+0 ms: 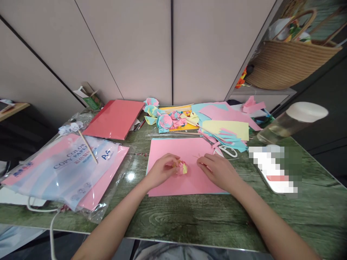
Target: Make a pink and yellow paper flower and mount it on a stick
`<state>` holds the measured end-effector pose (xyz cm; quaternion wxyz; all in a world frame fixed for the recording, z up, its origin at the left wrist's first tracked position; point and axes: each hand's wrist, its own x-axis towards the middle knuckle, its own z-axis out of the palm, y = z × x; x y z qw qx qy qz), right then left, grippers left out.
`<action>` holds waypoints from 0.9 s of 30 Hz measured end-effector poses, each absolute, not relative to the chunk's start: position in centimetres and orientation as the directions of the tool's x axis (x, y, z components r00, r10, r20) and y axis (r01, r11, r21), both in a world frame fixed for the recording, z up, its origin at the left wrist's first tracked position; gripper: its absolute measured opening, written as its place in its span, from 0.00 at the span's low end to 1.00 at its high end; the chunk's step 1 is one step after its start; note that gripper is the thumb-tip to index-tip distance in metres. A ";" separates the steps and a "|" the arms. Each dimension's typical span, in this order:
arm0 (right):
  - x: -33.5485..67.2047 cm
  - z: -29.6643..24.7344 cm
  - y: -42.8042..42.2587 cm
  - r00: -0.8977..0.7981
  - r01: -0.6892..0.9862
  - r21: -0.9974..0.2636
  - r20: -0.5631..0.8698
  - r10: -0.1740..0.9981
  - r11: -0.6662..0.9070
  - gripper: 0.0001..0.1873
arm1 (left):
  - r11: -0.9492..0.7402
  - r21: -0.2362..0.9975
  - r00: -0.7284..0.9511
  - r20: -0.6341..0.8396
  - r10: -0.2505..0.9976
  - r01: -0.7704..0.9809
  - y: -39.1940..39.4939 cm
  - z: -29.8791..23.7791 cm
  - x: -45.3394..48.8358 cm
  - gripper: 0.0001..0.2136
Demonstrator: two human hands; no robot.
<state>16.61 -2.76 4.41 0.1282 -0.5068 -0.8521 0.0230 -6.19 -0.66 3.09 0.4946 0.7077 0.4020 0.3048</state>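
Between the fingers of my left hand [164, 168] is a small pink and yellow paper flower [182, 167], held just over a stack of pink paper [187, 186]. My right hand [217, 168] is to the right of the flower, apart from it. Its thumb and fingertips are pinched on a thin strand [197, 156], too fine to tell whether it is wire or thread. White-handled scissors [229, 151] lie beyond my right hand, partly under cut paper strips.
Finished paper flowers [165, 122] and paper sheets [225, 130] cover the back of the table. A bag of color copy paper [81, 162] and a red folder [115, 119] lie left. A bottle [290, 121] and a blurred phone [273, 173] are right.
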 end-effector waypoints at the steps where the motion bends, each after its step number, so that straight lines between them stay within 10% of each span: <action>1: 16.6 4.4 -2.8 -0.451 0.859 -0.165 0.199 0.870 0.484 0.11 | -0.190 0.944 0.488 0.037 0.872 0.269 -0.6 3.1 -6.2 0.03; 27: 16.4 4.4 -2.8 -0.517 0.842 -0.066 0.190 0.835 0.536 0.12 | -0.454 0.666 0.393 0.253 0.884 0.593 -1.2 3.9 -5.6 0.03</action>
